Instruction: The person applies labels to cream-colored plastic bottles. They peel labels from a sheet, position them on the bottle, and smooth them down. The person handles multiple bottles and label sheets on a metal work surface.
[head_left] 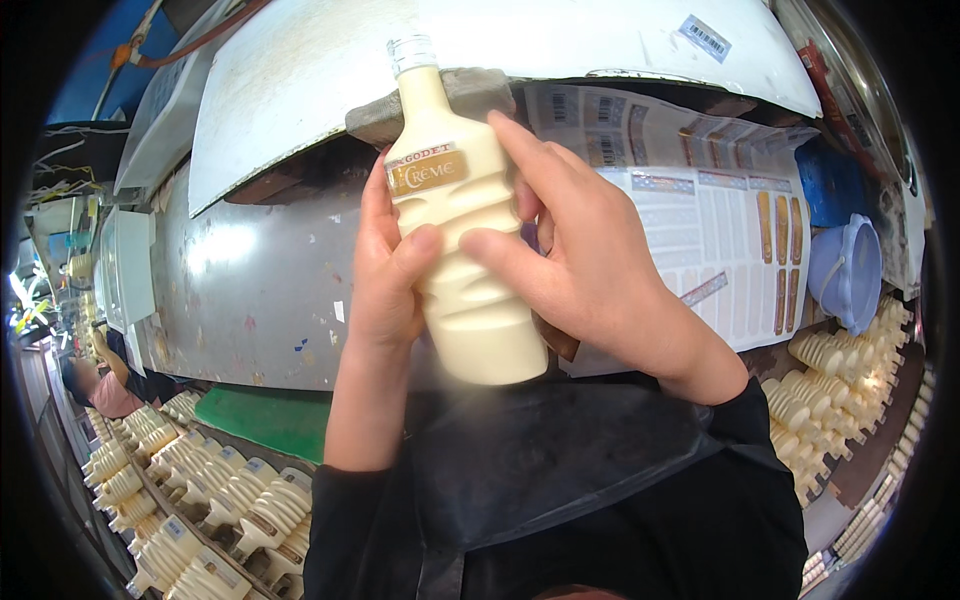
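Note:
A cream-coloured bottle with wavy ridges and a clear threaded neck lies between my two hands, its neck pointing away from me. A gold and red label sits on its upper left front. My left hand grips the left side, thumb on the ridges. From the right, my right hand wraps the bottle, its thumb on the front and its index finger along the shoulder. Behind the neck rests a grey block or folded cloth. Sheets of decals lie to the right of my right hand.
A metal worktop with specks stretches left. White panels stand along the far side. At the right is a lilac bucket. Racks of cream bottles fill the lower left, with more bottles at right. Another person is far left.

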